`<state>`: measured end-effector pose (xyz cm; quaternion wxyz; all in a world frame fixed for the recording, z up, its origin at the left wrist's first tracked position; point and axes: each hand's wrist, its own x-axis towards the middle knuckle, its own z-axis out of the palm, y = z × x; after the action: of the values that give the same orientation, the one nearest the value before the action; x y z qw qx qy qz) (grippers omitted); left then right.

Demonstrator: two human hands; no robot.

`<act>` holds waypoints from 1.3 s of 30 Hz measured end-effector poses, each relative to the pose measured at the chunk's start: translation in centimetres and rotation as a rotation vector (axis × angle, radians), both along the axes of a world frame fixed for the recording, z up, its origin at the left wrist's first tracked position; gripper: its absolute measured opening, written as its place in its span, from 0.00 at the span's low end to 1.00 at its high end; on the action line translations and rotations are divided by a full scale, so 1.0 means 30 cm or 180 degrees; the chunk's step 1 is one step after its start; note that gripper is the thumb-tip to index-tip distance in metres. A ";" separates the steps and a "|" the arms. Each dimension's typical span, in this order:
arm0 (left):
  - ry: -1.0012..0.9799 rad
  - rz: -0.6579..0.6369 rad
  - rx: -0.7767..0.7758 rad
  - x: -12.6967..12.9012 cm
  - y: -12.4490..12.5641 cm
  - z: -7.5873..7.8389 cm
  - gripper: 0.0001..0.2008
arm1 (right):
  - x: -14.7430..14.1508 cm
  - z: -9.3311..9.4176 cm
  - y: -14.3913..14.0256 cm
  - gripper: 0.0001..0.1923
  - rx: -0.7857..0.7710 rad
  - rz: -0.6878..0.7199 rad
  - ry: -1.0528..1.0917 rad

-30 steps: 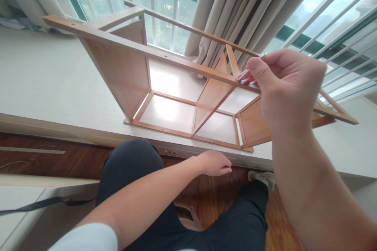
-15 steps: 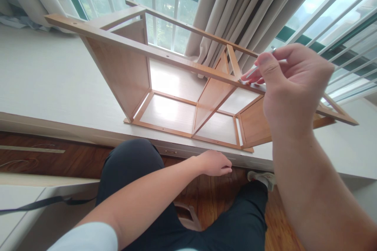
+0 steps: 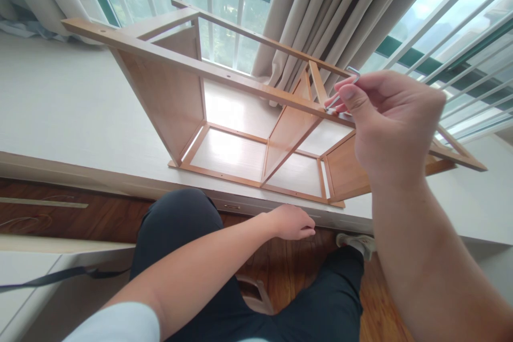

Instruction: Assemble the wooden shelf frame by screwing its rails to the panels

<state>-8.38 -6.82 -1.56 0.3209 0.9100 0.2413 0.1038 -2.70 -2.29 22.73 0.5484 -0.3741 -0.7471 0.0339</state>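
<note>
A light wooden shelf frame [image 3: 224,117] lies on its back on a white window ledge [image 3: 60,112]. My right hand [image 3: 388,123] pinches a small metal hex key [image 3: 348,85] between thumb and fingers, its tip set against the top rail of the frame where a divider meets it. My left hand [image 3: 292,222] rests low by the ledge's front edge, near the frame's bottom rail, with its fingers loosely curled and nothing visible in them.
Beige curtains [image 3: 320,16] and white window bars [image 3: 208,5] stand just behind the frame. My knees in dark trousers [image 3: 180,230] press close to the ledge above a wooden floor [image 3: 288,272]. A black strap [image 3: 60,277] lies at the lower left.
My right hand has turned the hex key a little at the same spot on the rail, its bent end now showing above the fingers. The left hand and the frame have stayed put.
</note>
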 end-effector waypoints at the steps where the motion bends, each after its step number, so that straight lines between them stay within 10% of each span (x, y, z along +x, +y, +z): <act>1: -0.0002 0.0000 0.0007 0.000 0.000 -0.001 0.16 | 0.001 0.001 -0.002 0.04 -0.0012 0.0005 -0.0005; 39: -0.0001 -0.0003 0.0057 -0.003 -0.002 0.005 0.16 | -0.002 0.017 -0.009 0.07 -0.0085 -0.0229 -0.0237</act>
<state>-8.48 -6.88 -1.40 0.3128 0.9129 0.2399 0.1059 -2.76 -2.55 23.25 0.5161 -0.4090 -0.7525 0.0102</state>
